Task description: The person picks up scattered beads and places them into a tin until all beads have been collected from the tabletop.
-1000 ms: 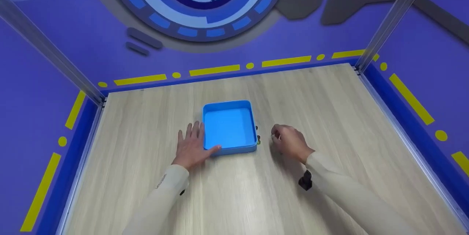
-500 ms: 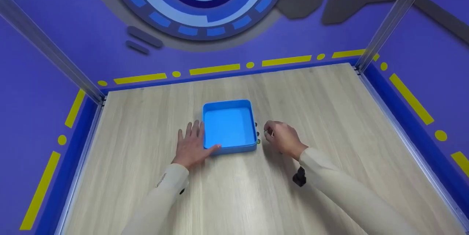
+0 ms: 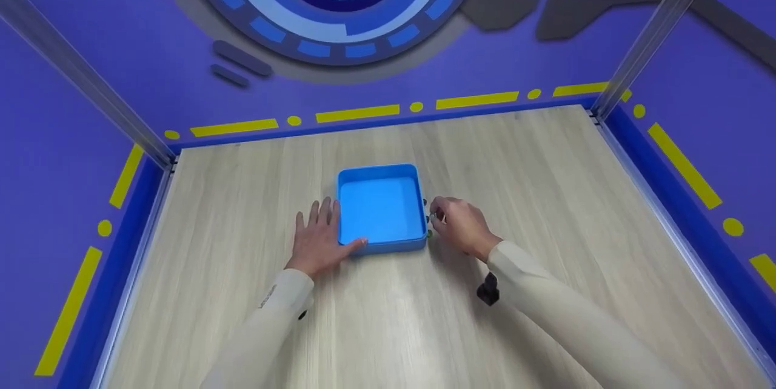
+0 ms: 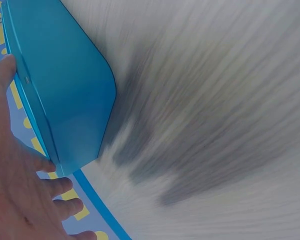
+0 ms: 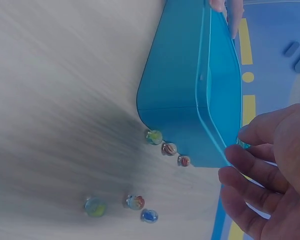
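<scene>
A square blue open-topped box stands on the table. My left hand lies against its left side, fingers spread and straight, thumb over the near rim. At its right wall my right hand pinches a small glassy marble between thumb and fingertips; the fingers cover most of it. The right wrist view shows three marbles lined up along the box's foot: a green one, a brown-striped one and a red-striped one.
Three more marbles lie apart on the wood table: a clear green one, an orange-and-blue one and a blue one. A blue patterned wall closes the back, with side walls left and right.
My right hand has moved left with its pinched marble, from out on the table to the box's right wall. The left hand and the box stay put.
</scene>
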The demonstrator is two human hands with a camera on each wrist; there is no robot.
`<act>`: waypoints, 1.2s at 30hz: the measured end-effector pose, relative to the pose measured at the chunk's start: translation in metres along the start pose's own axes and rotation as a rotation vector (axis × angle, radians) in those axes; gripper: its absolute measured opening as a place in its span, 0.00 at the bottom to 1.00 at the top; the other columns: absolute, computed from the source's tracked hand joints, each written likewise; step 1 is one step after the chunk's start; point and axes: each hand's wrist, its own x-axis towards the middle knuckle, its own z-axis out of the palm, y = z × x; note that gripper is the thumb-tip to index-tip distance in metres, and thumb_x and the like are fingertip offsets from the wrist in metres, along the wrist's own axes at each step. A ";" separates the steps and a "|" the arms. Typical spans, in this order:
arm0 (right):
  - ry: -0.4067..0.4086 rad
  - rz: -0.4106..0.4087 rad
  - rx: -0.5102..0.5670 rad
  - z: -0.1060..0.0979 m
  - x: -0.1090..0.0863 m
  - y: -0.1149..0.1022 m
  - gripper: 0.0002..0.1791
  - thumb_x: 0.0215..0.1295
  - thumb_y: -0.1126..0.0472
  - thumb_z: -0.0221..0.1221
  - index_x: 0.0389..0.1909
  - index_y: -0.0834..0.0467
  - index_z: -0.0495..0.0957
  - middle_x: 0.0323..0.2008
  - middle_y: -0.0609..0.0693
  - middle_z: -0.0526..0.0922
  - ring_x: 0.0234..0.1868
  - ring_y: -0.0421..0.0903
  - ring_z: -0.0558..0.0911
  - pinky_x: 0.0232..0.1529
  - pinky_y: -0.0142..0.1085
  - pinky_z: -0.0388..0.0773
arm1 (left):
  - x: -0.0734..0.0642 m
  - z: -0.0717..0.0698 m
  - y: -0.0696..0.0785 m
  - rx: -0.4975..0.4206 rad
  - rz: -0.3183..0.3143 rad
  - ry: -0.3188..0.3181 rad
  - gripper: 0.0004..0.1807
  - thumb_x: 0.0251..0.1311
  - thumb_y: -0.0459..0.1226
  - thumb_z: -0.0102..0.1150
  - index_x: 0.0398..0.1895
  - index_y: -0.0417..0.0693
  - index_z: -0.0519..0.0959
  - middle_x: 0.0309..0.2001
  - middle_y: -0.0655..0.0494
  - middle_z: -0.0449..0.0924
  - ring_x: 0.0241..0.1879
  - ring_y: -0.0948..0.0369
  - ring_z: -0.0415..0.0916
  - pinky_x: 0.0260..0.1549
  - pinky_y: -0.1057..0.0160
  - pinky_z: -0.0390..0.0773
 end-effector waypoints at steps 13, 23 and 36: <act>0.011 -0.032 0.011 0.007 0.003 -0.006 0.07 0.64 0.63 0.59 0.42 0.57 0.81 0.34 0.50 0.83 0.32 0.43 0.78 0.35 0.36 0.79 | 0.000 -0.002 0.001 -0.006 0.001 0.005 0.60 0.52 0.75 0.44 0.77 0.45 0.47 0.78 0.44 0.45 0.77 0.44 0.42 0.70 0.35 0.42; 0.012 -0.050 -0.006 0.012 0.008 -0.013 0.07 0.64 0.62 0.59 0.42 0.56 0.80 0.33 0.49 0.83 0.31 0.41 0.78 0.33 0.33 0.78 | 0.002 -0.001 0.001 -0.008 -0.005 0.010 0.60 0.51 0.75 0.45 0.77 0.45 0.48 0.77 0.44 0.48 0.76 0.44 0.44 0.70 0.34 0.44; 0.020 -0.071 -0.014 0.021 0.013 -0.020 0.08 0.64 0.63 0.60 0.42 0.58 0.81 0.34 0.51 0.83 0.34 0.42 0.78 0.39 0.37 0.80 | 0.001 -0.001 0.002 -0.018 -0.010 0.002 0.60 0.51 0.75 0.46 0.77 0.45 0.48 0.77 0.44 0.47 0.77 0.44 0.42 0.70 0.34 0.43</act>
